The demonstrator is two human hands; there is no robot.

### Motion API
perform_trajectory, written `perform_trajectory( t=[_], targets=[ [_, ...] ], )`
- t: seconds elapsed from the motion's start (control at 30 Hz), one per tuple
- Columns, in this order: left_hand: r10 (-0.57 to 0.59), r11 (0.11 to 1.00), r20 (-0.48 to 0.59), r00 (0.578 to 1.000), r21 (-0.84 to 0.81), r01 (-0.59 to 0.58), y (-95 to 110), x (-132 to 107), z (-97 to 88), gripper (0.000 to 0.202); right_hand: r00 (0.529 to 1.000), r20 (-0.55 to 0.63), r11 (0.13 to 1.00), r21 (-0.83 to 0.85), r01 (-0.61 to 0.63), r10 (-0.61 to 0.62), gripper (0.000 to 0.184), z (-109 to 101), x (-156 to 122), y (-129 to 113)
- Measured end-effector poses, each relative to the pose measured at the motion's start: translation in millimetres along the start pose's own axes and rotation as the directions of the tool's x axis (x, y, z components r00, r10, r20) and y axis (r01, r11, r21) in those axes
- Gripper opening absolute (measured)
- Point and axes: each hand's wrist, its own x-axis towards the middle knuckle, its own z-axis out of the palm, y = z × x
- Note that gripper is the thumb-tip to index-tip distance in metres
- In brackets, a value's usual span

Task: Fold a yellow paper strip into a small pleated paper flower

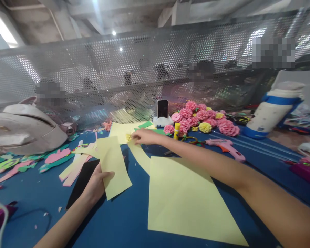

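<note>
My left hand grips a pale yellow paper piece by its lower left edge, thumb on top. Beneath that hand lies a flat black object. My right hand reaches far across the blue table, its fingers pinched at a small, blurred yellow paper flower. Below these fingers a curved yellow strip runs toward a large yellow sheet, which lies under my right forearm. Another yellow sheet lies behind the flower, with green paper pieces on it.
Pink paper flowers, a glue stick and a pink glue gun are at right, near a white bottle. A phone stands upright at the back. A backpack and paper scraps occupy the left.
</note>
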Motion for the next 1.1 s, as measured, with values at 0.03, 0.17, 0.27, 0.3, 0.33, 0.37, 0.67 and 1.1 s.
perform_trajectory(
  t=[0.03,0.17,0.27,0.3,0.33,0.37,0.67,1.1],
  targets=[
    [0.0,1.0,0.017,1.0,-0.005,0.0,-0.6,0.2,-0.9,0.079,0.998,-0.065,0.999,0.032,-0.004,0.006,0.021,-10.3,-3.0,1.1],
    [-0.014,1.0,0.019,1.0,0.012,0.014,-3.5,2.2,-4.9,0.069,0.972,-0.236,0.978,0.207,0.028,0.022,0.019,-51.5,-20.9,6.9],
    [-0.027,0.999,0.01,1.0,0.031,0.027,-1.8,2.9,0.4,0.061,0.967,-0.253,0.943,0.323,0.078,0.007,0.03,-66.0,-40.3,5.7],
    [-0.037,0.999,0.018,0.999,0.033,0.036,0.2,2.8,5.0,0.057,0.97,-0.242,0.933,0.349,0.087,0.0,0.03,-66.0,-47.1,3.1],
    [-0.05,0.998,0.03,0.998,0.036,0.049,2.7,2.4,10.7,0.054,0.975,-0.224,0.926,0.367,0.09,-0.006,0.028,-64.1,-53.7,-0.8],
    [-0.072,0.997,0.043,0.997,0.042,0.07,5.7,2.0,17.4,0.05,0.98,-0.201,0.921,0.379,0.093,-0.016,0.025,-60.7,-59.9,-5.7],
    [-0.234,0.96,0.153,0.96,0.194,0.203,18.7,-4.8,70.2,0.049,0.947,-0.322,0.986,0.161,0.037,0.017,0.009,-35.4,-108.5,-39.7],
    [-0.348,0.909,0.493,0.798,0.384,0.16,-2.9,-14.4,111.6,0.042,0.94,-0.207,0.862,0.487,-0.142,0.271,0.032,-11.9,-151.4,-2.3]
  ],
)
